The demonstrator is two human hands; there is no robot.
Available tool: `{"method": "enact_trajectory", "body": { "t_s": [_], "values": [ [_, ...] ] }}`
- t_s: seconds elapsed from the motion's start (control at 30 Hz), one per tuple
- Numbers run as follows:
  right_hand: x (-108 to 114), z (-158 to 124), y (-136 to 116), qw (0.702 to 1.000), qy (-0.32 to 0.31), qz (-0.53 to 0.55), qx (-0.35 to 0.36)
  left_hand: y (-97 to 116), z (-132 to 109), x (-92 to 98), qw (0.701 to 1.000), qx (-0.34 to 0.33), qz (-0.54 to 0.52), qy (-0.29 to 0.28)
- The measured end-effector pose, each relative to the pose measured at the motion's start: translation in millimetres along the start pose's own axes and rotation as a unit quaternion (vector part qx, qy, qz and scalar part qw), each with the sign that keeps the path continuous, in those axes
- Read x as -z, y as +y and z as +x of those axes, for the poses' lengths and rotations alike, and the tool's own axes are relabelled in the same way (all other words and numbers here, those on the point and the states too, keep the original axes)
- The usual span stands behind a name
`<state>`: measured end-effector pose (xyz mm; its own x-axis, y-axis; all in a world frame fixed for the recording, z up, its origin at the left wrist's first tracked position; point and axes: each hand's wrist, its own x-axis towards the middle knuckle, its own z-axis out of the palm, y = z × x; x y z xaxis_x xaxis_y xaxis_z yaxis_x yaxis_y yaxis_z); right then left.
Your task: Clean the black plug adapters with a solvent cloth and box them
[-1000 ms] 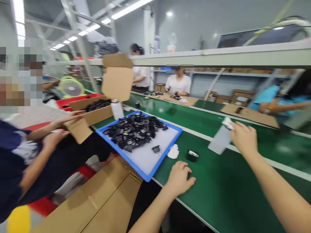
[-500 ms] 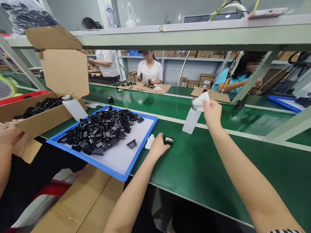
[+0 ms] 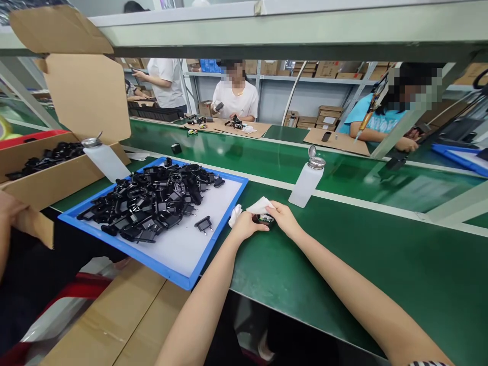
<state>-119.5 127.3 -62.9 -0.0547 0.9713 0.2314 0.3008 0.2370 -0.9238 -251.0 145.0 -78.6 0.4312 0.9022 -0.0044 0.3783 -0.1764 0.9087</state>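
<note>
Green bench matting (image 3: pixel 343 269) runs across the view. On it, a small black piece (image 3: pixel 264 219) sits between both hands, so covered by fingers that its shape is hard to make out. The left hand (image 3: pixel 247 227) curves over it, fingers together, while the right hand (image 3: pixel 284 217) pinches a folded white cloth (image 3: pixel 261 206) against it. A second, crumpled cloth (image 3: pixel 235 216) touches the rim of a blue tray (image 3: pixel 125 255), which is heaped with too many overlapping black plugs (image 3: pixel 152 201) to count; one plug (image 3: pixel 203 224) lies apart. Two translucent plastic bottles with metal tops stand near: one (image 3: pixel 306 183) upright on the bench, the other (image 3: pixel 105 162) tilted by a cardboard box (image 3: pixel 49 175). A co-worker's hand (image 3: pixel 9 211), cut off by the frame, grips the box. Three more co-workers sit or stand beyond.
</note>
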Motion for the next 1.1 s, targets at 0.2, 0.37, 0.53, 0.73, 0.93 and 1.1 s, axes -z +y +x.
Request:
{"method": "enact_trajectory", "body": {
  "t_s": [0.2,0.37,0.53,0.73,0.93,1.1],
  "values": [
    [9.2,-13.7,5.3,1.000,-0.003,-0.010,0.000,-2.2,1.0,0.5,1.000,0.004,-0.006,0.002],
    [11.7,-28.4,10.0,0.999,0.030,0.001,-0.017,0.3,-0.9,-2.7,1.000,0.011,0.001,-0.003],
    [11.5,-46.1,7.4,0.992,0.091,0.071,-0.053,2.2,-2.9,-5.8,1.000,0.012,0.018,0.008],
    [26.9,-37.1,-2.8,0.977,0.174,0.091,-0.087,0.8,-2.7,-6.1,1.000,0.011,0.019,0.007],
    [2.3,-26.8,-6.1,0.995,0.067,-0.074,-0.014,3.0,-3.1,-5.9,0.999,0.004,0.037,0.008],
    [-1.0,-41.7,1.2,0.979,-0.065,-0.159,0.110,6.6,-4.2,-2.3,0.998,-0.014,0.060,-0.001]
  ]
}}
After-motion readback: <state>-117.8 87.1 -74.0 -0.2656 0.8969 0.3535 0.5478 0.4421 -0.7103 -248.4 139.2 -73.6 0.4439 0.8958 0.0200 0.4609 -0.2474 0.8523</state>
